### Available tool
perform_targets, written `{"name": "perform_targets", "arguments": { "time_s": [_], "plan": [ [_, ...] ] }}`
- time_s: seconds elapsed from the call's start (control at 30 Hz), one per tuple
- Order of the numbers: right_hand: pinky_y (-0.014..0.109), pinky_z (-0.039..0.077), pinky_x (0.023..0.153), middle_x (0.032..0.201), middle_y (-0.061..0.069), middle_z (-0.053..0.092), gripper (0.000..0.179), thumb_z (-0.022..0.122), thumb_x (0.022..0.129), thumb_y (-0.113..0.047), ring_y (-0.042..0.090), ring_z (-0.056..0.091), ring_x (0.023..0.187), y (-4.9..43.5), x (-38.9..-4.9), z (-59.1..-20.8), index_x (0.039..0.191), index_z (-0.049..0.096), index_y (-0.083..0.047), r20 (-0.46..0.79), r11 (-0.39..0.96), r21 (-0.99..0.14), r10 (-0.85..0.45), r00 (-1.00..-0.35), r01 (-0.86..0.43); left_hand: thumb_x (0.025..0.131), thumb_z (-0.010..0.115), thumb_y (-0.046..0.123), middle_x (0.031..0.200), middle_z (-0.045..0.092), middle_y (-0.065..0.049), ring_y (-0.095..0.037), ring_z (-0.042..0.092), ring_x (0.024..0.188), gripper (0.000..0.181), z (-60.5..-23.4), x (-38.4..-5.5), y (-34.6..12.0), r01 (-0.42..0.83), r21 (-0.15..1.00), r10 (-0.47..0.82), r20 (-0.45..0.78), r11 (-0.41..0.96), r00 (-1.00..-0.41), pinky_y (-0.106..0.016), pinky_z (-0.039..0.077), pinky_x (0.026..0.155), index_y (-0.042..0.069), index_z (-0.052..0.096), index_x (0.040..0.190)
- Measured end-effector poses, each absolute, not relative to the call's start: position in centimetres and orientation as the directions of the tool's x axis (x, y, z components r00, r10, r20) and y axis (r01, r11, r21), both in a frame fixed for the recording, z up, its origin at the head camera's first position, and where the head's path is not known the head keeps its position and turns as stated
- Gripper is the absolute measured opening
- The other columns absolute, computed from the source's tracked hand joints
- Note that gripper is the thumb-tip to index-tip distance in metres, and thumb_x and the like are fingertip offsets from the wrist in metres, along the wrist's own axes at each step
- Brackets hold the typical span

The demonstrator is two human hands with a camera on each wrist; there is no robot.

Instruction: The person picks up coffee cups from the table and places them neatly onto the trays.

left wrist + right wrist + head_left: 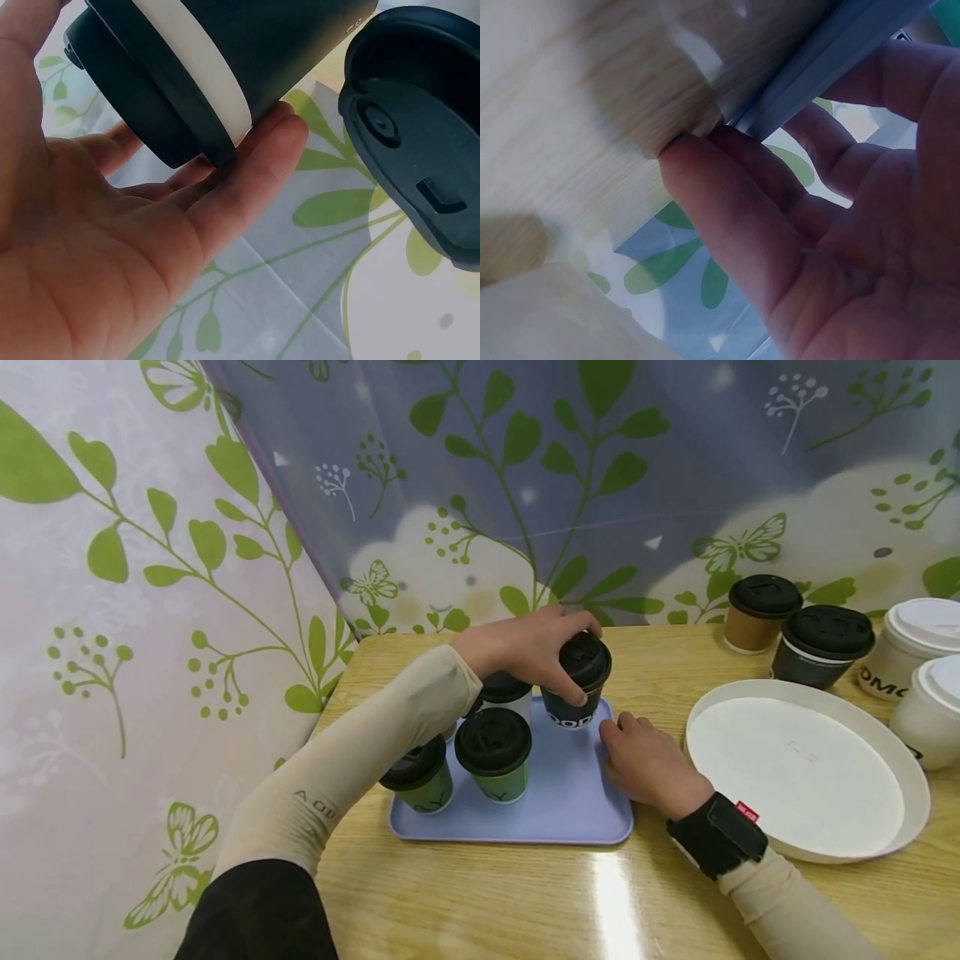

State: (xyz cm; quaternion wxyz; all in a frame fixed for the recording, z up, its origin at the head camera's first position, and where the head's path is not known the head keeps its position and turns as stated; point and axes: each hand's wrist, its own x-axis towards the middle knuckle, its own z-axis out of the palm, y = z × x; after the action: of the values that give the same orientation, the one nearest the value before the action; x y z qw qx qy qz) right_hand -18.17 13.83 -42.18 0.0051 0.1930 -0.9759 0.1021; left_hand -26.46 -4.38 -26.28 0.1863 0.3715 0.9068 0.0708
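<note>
On the pale wood-grain table [450, 902], the flat rectangular lavender tray [566, 822] could be nudged askew if its right edge were pushed by the right hand [654, 762], whose bent fingers are set against it (whether the rim is pinched cannot be told). The left green paper cup with a black lid [424, 787] could be tipped by the beige-sleeved forearm [352, 743] crossing it. Over the tray's back right part, the black paper cup with white lettering [589, 697] is gripped near its black plastic lid [588, 662] by the left hand [534, 647]; the lid could be loosened by an upward pull.
</note>
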Motion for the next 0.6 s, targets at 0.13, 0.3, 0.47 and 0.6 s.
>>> {"name": "perform_targets", "arguments": {
  "time_s": [0.13, 0.3, 0.47, 0.6],
  "plan": [
    [0.042, 0.048, 0.061, 0.089, 0.014, 0.053, 0.021, 0.069, 0.096, -0.010, 0.028, 0.052, 0.075, 13.82, -18.20, -42.20, 0.110, 0.063, 0.004, 0.047, 0.905, -0.198, -0.375, -0.926, -0.377, 0.085, 0.081, 0.050, 0.149, 0.040, -0.012, -0.020, 0.050, 0.119, 0.086, -26.60, -26.53, -4.39, 0.642, 0.270, 0.696, -0.307, 0.718, -0.649, -0.036, 0.048, 0.094, 0.026, 0.037, 0.156],
    [0.041, 0.047, 0.060, 0.088, 0.014, 0.053, 0.020, 0.069, 0.096, -0.010, 0.027, 0.052, 0.075, 13.88, -18.19, -42.24, 0.109, 0.063, 0.004, 0.053, 0.902, -0.204, -0.379, -0.924, -0.381, 0.086, 0.081, 0.051, 0.148, 0.041, -0.010, -0.019, 0.051, 0.119, 0.087, -26.79, -26.51, -4.35, 0.639, 0.262, 0.690, -0.325, 0.723, -0.647, -0.036, 0.047, 0.094, 0.027, 0.036, 0.156],
    [0.041, 0.047, 0.058, 0.086, 0.013, 0.051, 0.018, 0.070, 0.094, -0.009, 0.027, 0.051, 0.073, 13.96, -18.14, -42.35, 0.105, 0.062, 0.003, 0.073, 0.897, -0.207, -0.383, -0.921, -0.390, 0.085, 0.081, 0.051, 0.146, 0.044, -0.009, -0.019, 0.050, 0.120, 0.086, -26.87, -26.42, -4.28, 0.651, 0.251, 0.695, -0.326, 0.717, -0.640, -0.035, 0.047, 0.094, 0.026, 0.037, 0.156],
    [0.041, 0.046, 0.058, 0.085, 0.013, 0.051, 0.017, 0.070, 0.094, -0.009, 0.027, 0.051, 0.073, 13.95, -18.19, -42.41, 0.104, 0.062, 0.003, 0.077, 0.897, -0.208, -0.383, -0.920, -0.391, 0.085, 0.081, 0.051, 0.145, 0.045, -0.008, -0.019, 0.050, 0.120, 0.086, -27.00, -26.34, -4.29, 0.653, 0.242, 0.694, -0.329, 0.718, -0.641, -0.034, 0.047, 0.094, 0.026, 0.038, 0.155]
  ]
}}
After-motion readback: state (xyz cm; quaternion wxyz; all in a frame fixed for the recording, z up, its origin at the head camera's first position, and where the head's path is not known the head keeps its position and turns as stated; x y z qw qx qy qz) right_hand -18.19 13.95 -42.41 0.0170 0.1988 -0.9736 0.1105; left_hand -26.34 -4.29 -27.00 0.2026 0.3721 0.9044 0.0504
